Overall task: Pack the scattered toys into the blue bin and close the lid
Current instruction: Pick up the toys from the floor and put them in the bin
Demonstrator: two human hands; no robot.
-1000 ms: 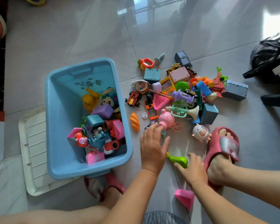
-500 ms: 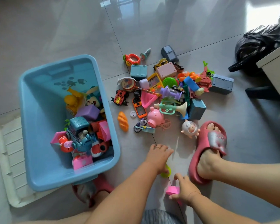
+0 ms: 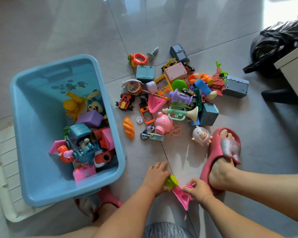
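Left hand (image 3: 156, 177) closed around green toy (image 3: 171, 182), low over floor (image 3: 265, 152). Right hand (image 3: 197, 188) pinching pink triangular toy (image 3: 181, 197), long axis pointing toward viewer. Blue bin (image 3: 29, 134) open at left, long axis running away, lid (image 3: 2, 169) beneath.

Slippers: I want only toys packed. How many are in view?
2. One pink slipper is on the foot right of the toy pile; the other slipper is on the foot at the near corner of the blue bin, partly hidden by it.
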